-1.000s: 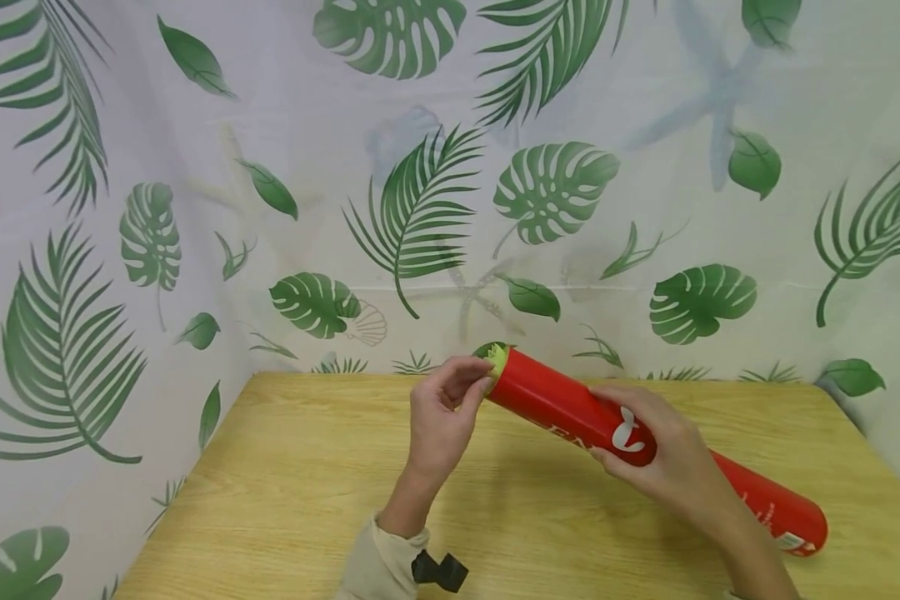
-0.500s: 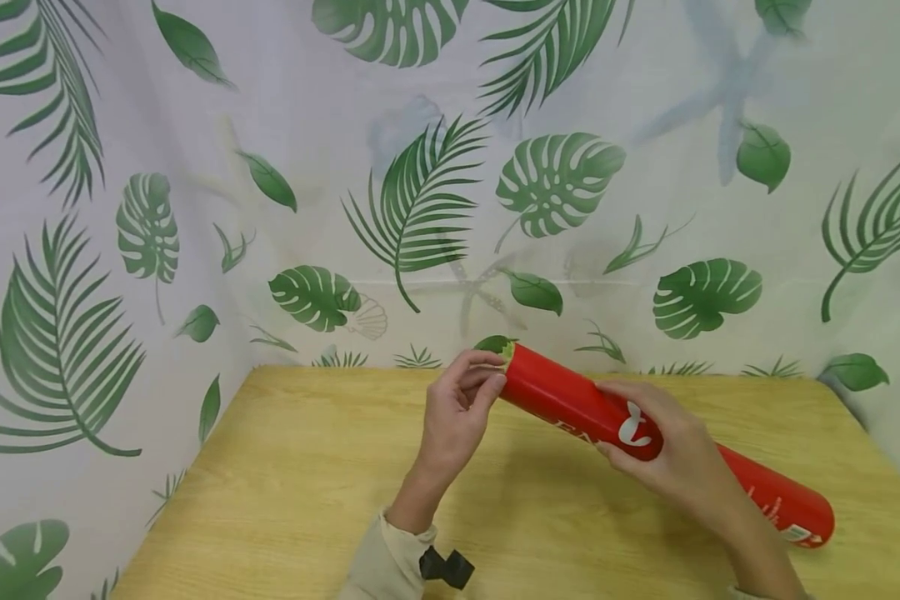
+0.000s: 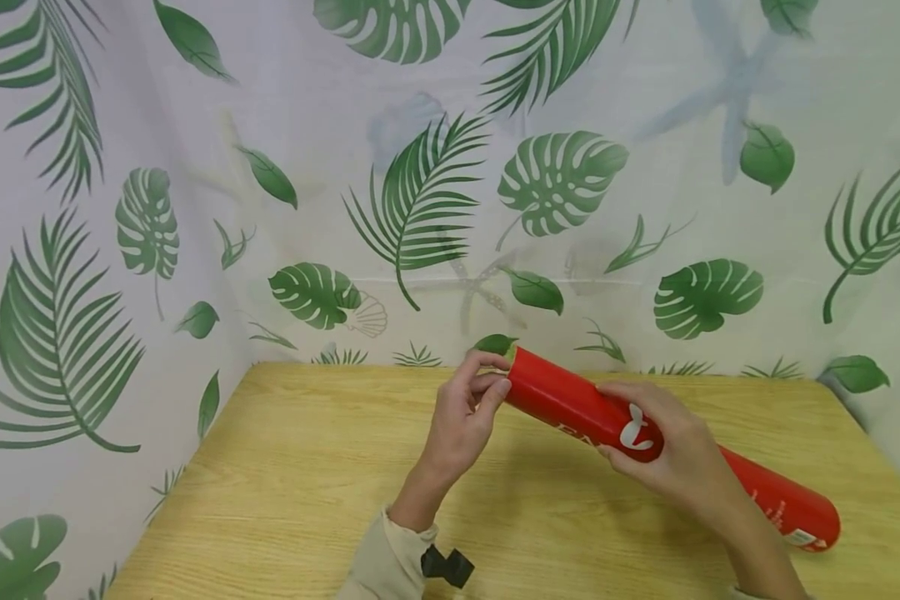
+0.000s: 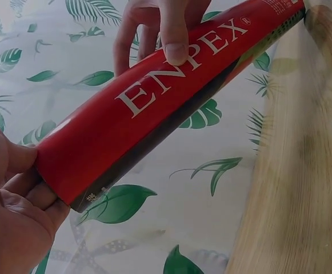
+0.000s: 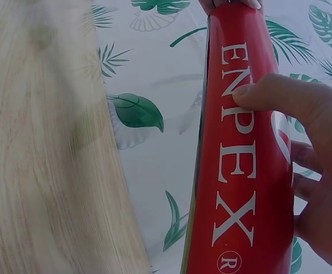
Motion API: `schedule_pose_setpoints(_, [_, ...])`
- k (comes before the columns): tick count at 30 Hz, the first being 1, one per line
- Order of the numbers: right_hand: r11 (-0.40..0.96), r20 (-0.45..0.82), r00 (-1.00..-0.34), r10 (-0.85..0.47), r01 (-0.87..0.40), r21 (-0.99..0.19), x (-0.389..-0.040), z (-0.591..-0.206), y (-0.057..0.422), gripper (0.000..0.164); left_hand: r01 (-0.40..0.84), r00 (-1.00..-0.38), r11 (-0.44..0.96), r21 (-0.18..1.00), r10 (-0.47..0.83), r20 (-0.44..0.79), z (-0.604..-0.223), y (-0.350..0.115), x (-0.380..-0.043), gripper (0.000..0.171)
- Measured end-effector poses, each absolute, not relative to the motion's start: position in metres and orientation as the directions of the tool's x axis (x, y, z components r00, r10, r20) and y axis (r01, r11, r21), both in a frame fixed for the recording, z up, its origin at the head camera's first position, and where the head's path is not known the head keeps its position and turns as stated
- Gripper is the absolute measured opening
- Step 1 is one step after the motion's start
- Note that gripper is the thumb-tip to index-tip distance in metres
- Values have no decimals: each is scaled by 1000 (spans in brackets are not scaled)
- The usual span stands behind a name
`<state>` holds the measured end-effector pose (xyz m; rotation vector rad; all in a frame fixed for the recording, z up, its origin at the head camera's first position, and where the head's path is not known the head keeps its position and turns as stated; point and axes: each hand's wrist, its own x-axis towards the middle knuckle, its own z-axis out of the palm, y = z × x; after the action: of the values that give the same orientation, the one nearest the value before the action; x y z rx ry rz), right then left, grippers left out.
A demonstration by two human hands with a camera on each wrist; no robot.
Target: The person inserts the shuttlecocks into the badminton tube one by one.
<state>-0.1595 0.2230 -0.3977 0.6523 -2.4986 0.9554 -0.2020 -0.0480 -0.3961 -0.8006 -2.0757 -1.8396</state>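
A long red shuttlecock tube [image 3: 551, 390] lettered ENPEX tilts above the table, its upper end to the left. Around its middle my right hand [image 3: 675, 454] grips, the thumb lying across the lettering in the right wrist view. My left hand [image 3: 461, 417] is at the upper end. In the left wrist view, its thumb touches the rim from outside while the curled fingers [image 4: 26, 191] reach to the opening. A sliver of something yellow-green [image 3: 511, 354], looking like a shuttlecock's skirt, shows at the mouth; the rest is hidden.
The tube's lower end comes down at the right of the wooden table [image 3: 307, 475]. A leaf-patterned cloth [image 3: 420, 200] hangs behind the table and along its left side. A black clip-like piece [image 3: 447, 567] sits by the left sleeve.
The yellow-green thing has gone deeper into the tube's mouth, and far less of it shows. My left hand has moved slightly right, up against the rim. The right hand keeps its grip.
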Motion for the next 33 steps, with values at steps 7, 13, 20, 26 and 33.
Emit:
schedule_pose_setpoints(7, [661, 510, -803, -309, -567, -491, -162, -403, 216, 75, 522, -840, 58, 851, 207, 501, -395, -62, -206, 15])
schedule_pose_setpoints(13, [696, 470, -813, -343, -556, -454, -167, -421, 200, 69, 541, -840, 31, 841, 71, 538, -398, -94, -214, 13])
schedule_pose_setpoints(20, [766, 384, -860, -336, -487, -420, -179, -442, 183, 64, 462, -886, 118, 879, 14, 463, -426, -135, -220, 13])
schedule_pose_setpoints(26, [781, 354, -860, -367, -492, -386, -187, -453, 167, 61, 400, -909, 218, 890, -28, 416, -446, -170, -221, 11])
schedule_pose_setpoints(33, [798, 368, -847, -384, -505, -328, -189, -461, 153, 59, 332, -925, 406, 851, -36, 378, -446, -205, -220, 12])
